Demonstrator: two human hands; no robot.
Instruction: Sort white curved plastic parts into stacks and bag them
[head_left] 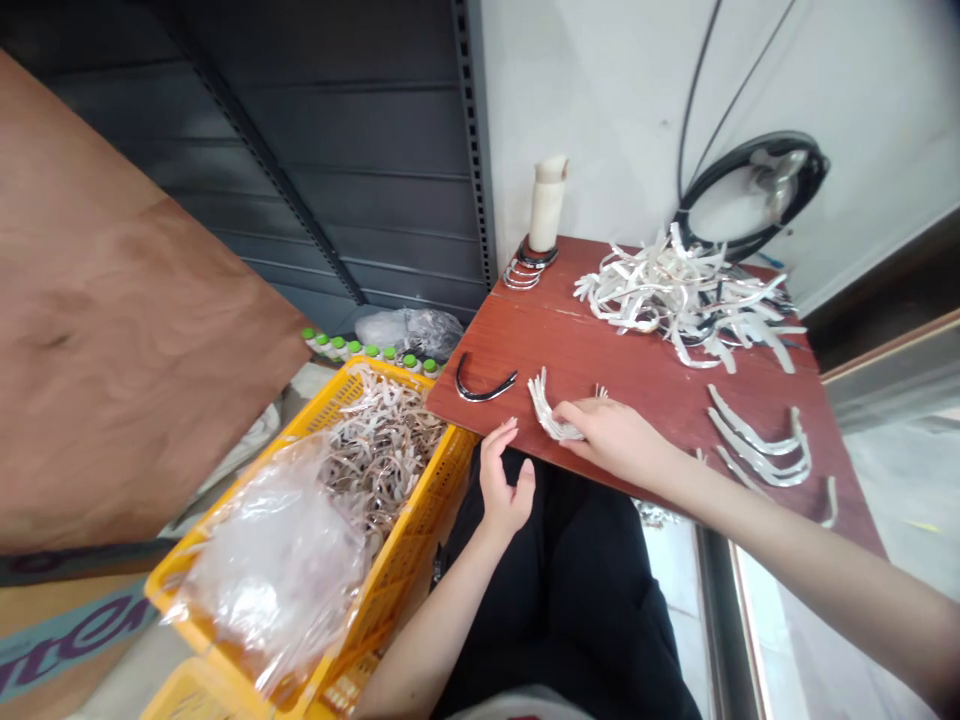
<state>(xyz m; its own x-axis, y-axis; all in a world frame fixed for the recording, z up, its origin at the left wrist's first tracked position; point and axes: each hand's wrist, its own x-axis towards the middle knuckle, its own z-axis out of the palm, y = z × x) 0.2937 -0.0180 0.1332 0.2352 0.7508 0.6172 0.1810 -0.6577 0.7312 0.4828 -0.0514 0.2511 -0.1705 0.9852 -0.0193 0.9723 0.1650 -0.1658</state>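
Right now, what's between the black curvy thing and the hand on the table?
A small bunch of white strips, touching the right hand, seen in the head view.

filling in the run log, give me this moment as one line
right hand: touching stack of curved white pieces at table near edge | left hand: open, empty, below edge | yellow basket: at left

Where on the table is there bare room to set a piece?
The table is bare between the black curved piece, the small stack under the right hand and the big strip pile, and before the bottle. Crowded: that pile, the right front strips, the yellow basket.
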